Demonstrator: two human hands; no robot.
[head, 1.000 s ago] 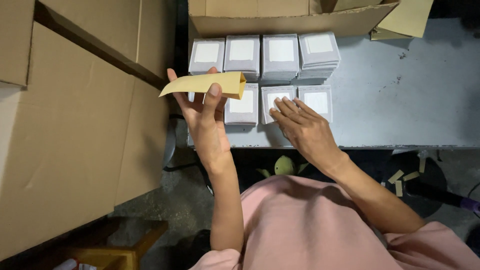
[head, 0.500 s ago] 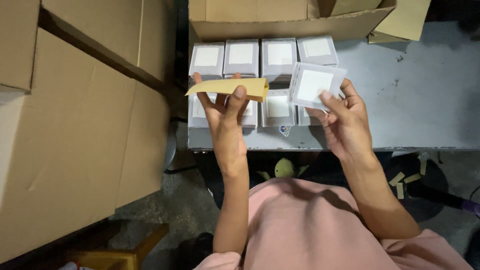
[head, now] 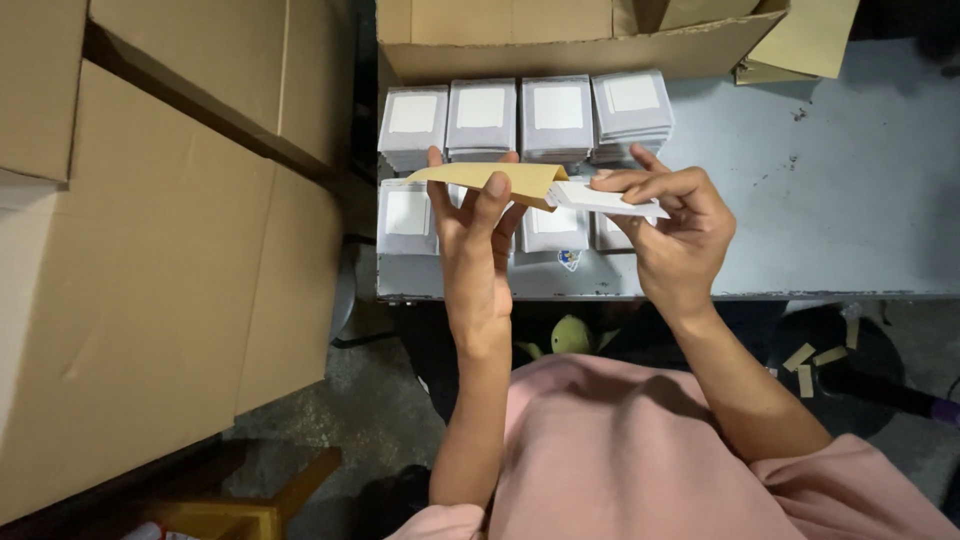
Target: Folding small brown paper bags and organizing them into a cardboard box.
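Brown envelope meets white packet, mid-air above the grey table.

Left hand [head: 478,240] pinches the brown envelope [head: 495,182] between thumb and fingers, its mouth facing three o'clock; right hand [head: 672,232] pinches the flat white packet [head: 605,200], whose leading edge touches that mouth. Best kept level and square with the opening. Stacked packets [head: 520,120] lie at twelve o'clock on the table [head: 820,200].

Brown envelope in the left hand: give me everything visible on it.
The brown envelope looks like plain kraft paper, flat and thin, seen almost edge-on and held roughly level above the grey table. The left hand holds it from below, thumb on top. Its right end is open, and the right hand is feeding a white packet into that mouth. No print or flap detail shows.
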